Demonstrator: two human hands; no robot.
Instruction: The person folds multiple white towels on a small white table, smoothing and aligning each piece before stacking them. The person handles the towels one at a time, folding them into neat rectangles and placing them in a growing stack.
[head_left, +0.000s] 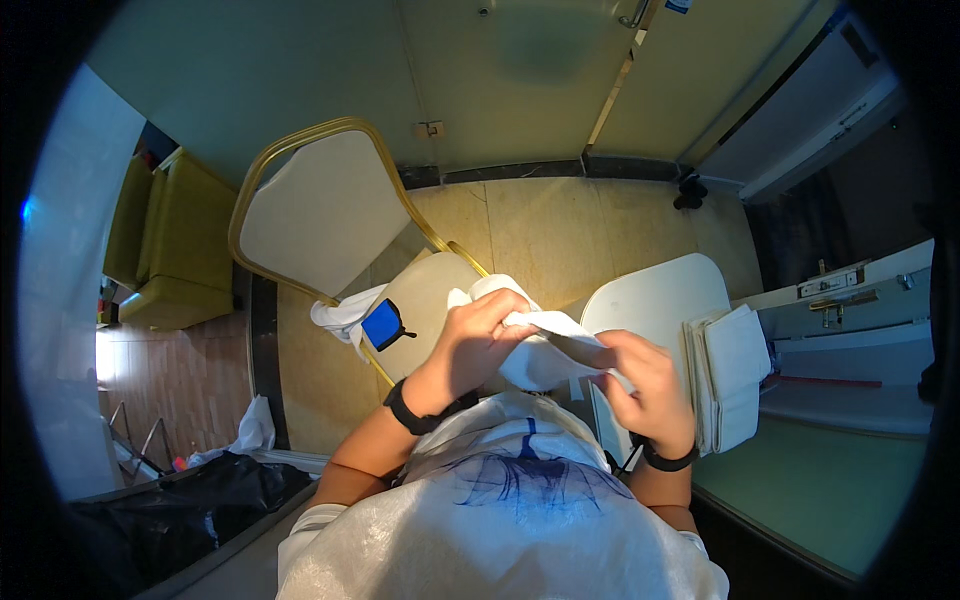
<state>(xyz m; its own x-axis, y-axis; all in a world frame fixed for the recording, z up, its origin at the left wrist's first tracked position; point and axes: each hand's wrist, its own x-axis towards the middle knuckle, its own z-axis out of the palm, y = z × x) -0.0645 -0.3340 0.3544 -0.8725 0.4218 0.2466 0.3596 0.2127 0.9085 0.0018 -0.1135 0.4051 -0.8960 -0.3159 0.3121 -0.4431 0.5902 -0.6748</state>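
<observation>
A white cloth is stretched between my two hands in front of my body. My left hand pinches its gathered edge, while my right hand grips the other end with thumb and fingers. Between them the edge parts into a fold, and the rest hangs below. Just beyond is the padded seat of a gold-framed chair, with a small blue pouch with black edging on it. To the right, a stack of folded white cloths lies at the side of a white seat or board.
The chair's backrest rises at left, with another white cloth hanging beside its seat. A frosted glass partition stands ahead. At right is a door with a metal handle. Black plastic sheeting lies lower left; a yellow-green sofa stands beyond.
</observation>
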